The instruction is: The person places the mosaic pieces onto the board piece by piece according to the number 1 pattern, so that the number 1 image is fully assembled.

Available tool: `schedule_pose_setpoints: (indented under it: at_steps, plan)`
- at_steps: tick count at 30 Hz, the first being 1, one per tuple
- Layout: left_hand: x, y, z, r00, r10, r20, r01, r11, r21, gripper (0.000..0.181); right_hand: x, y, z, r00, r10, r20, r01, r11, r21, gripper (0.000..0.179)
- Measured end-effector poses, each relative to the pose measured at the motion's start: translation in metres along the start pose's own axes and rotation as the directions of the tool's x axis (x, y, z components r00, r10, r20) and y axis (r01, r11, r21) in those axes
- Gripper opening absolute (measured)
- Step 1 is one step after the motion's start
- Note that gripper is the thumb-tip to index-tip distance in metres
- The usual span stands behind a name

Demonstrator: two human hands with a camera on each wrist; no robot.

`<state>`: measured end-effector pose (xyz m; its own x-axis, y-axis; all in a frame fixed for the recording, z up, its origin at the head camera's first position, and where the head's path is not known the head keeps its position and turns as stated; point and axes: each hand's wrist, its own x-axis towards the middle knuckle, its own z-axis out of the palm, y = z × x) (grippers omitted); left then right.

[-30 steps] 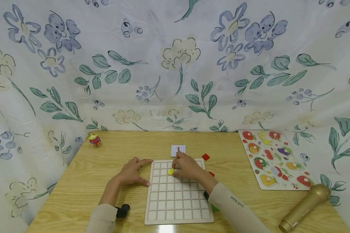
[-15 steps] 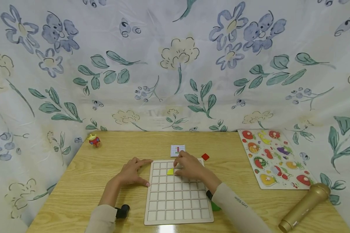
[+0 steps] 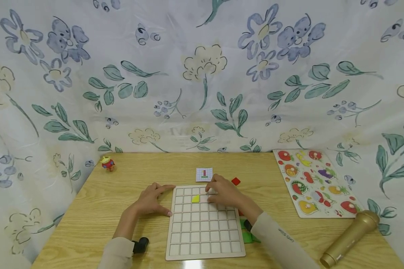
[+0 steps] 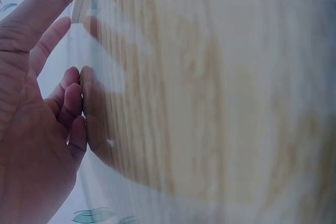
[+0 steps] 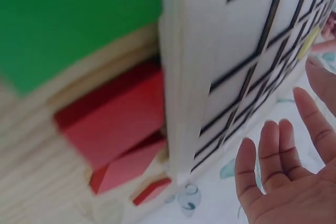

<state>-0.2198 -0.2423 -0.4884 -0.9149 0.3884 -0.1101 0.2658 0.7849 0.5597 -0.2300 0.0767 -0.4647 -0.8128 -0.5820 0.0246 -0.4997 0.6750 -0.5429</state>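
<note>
A pale wooden grid board (image 3: 200,237) lies on the table. One yellow tile (image 3: 195,198) with a slanted upper-left side sits in a cell of its second row. My left hand (image 3: 149,201) is spread at the board's left edge, thumb and index finger against it; in the left wrist view, the other fingertips of this hand (image 4: 39,108) touch the tabletop. Over the board's upper right part is my right hand (image 3: 226,192), its fingers loosely bent. No piece shows between the fingers of that hand (image 5: 294,182) in the right wrist view.
Behind the board lies a small printed grid card (image 3: 204,174). Red tile (image 3: 235,181) and green tiles (image 3: 247,237) are right of the board. Farther right are a fruit puzzle (image 3: 318,186) and a gold microphone (image 3: 351,239). A small toy figure (image 3: 107,163) stands back left.
My right hand has let go of the yellow tile and drawn off to the right, leaving it in its cell. The printed card is now uncovered. My left hand stays at the board's edge.
</note>
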Motion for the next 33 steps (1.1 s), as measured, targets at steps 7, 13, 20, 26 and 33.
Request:
schedule_pose_setpoints:
  at_steps: [7,13,20,26,33]
  plan:
    - [0.000,0.001,0.000,1.000,-0.018,0.005,0.018,1.000,-0.003,0.097,-0.014,0.010,-0.014,1.000,0.015,-0.004,-0.015,0.993,0.120,0.030]
    - [0.000,0.001,0.001,1.000,-0.014,0.000,0.014,1.000,-0.010,0.097,-0.024,0.023,-0.021,0.999,0.037,0.005,-0.037,0.985,0.166,0.039]
    - [0.000,-0.001,0.001,1.000,-0.020,0.014,0.021,1.000,-0.007,0.097,-0.031,0.045,-0.026,0.996,0.090,-0.021,-0.085,0.983,0.164,0.041]
    - [0.001,-0.001,0.001,1.000,-0.003,0.004,0.003,1.000,0.002,0.097,-0.037,0.058,-0.032,0.993,0.113,-0.040,-0.105,0.981,0.161,0.044]
    - [0.001,-0.001,0.001,1.000,0.010,-0.001,-0.010,1.000,0.011,0.097,-0.040,0.070,-0.036,0.992,0.114,-0.045,-0.106,0.982,0.160,0.047]
